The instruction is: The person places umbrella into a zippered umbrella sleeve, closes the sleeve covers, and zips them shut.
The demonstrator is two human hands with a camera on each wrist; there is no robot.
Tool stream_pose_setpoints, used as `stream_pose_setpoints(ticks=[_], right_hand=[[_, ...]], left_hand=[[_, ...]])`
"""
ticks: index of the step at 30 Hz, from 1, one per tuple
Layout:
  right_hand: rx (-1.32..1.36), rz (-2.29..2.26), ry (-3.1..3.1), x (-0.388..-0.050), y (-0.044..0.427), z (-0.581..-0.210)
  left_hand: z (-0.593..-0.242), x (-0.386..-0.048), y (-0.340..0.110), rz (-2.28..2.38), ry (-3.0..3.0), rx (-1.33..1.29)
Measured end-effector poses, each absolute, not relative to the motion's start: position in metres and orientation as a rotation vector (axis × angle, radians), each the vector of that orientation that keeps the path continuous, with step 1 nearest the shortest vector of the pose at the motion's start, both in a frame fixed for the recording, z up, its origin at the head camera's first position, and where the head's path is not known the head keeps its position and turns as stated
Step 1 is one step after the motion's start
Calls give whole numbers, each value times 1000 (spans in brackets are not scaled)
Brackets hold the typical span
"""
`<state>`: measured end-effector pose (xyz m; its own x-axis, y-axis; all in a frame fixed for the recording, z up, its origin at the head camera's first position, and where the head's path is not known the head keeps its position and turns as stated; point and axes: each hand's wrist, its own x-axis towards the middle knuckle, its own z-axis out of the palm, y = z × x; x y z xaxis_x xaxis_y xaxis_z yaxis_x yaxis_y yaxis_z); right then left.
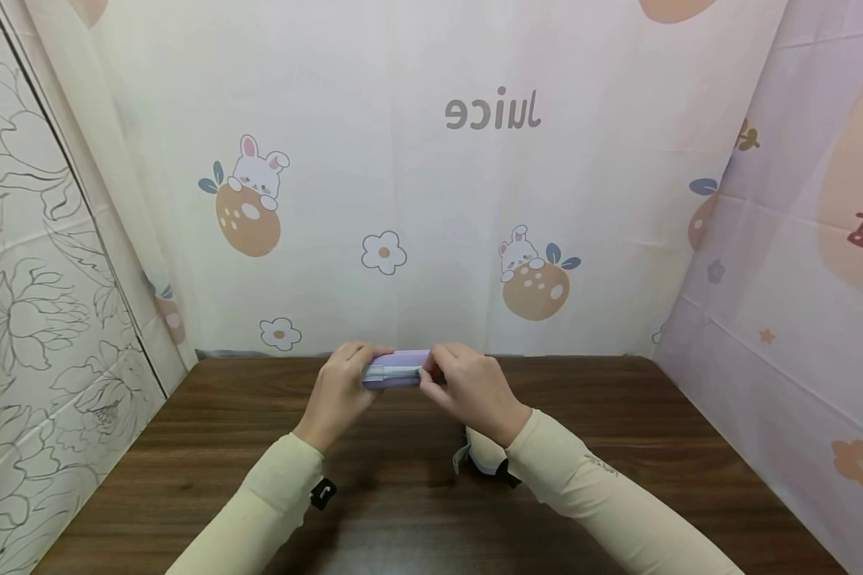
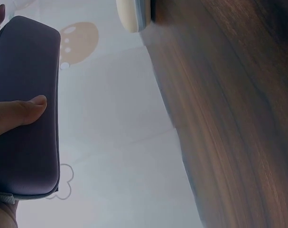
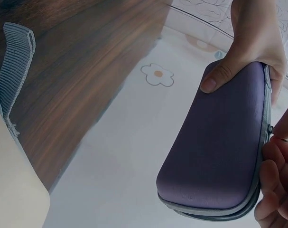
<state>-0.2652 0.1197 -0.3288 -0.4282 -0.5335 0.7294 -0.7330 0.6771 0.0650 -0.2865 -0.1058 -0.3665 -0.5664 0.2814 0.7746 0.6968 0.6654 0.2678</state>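
A purple zip-up hard case (image 1: 408, 357) with a grey zipper (image 1: 395, 372) is held up over the far part of the table. My left hand (image 1: 340, 391) grips its left end, the thumb lying across one broad face in the left wrist view. At the other end is my right hand (image 1: 471, 390). In the right wrist view, its thumb and index finger pinch the small zipper pull (image 3: 271, 128) on the case's edge. The zipper looks closed along the part that shows. What lies inside the case cannot be seen.
A cream-coloured rounded object (image 1: 485, 454) with a grey fabric strap (image 3: 16, 66) and a black part lies on the dark wooden table (image 1: 403, 511), partly hidden under my right forearm. Printed curtains (image 1: 331, 160) hang behind the table and along both sides.
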Motion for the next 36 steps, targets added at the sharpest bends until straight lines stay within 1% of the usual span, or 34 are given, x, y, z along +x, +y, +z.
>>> stream_pose_setpoints(ticks=[19,36], right_hand=[[946,412,-2124,-265,128,-331],[922,565,-2177,-267,135,-332]], left_hand=[[-367,-287,-110,-744,-2139,-730],[-365,-286,-114,-745,-2114,-724]])
